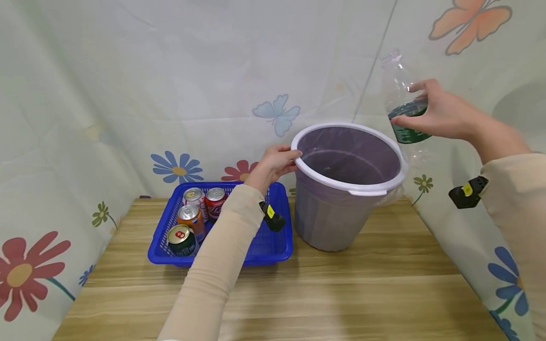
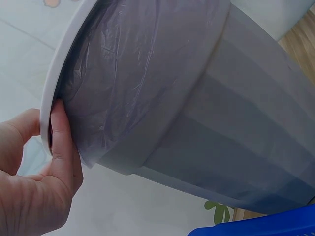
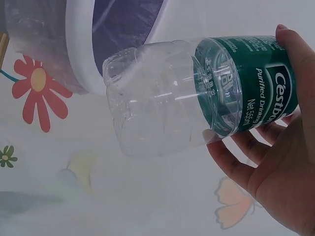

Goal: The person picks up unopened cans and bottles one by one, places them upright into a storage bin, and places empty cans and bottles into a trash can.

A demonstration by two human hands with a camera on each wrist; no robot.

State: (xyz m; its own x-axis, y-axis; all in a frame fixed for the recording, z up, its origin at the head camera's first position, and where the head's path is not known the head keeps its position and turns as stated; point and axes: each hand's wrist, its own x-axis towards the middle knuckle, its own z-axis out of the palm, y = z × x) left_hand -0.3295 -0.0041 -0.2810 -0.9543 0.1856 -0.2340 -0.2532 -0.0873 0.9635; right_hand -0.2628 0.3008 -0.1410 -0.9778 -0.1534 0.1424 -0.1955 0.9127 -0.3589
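Note:
A grey trash can with a white rim and a thin purplish liner bag stands on the table. My left hand pinches its rim at the left side, thumb on one face and fingers under the other, as the left wrist view shows. Up at the right, my right hand grips a clear plastic bottle round its green label. The bottle tilts, neck up and to the left, its base beside the can's right rim. Its inside looks empty of liquid.
Left of the can, a blue plastic basket holds several drink cans, among them an orange can and a dark green can. My left forearm crosses over the basket. A flower-printed curtain hangs behind the wooden table.

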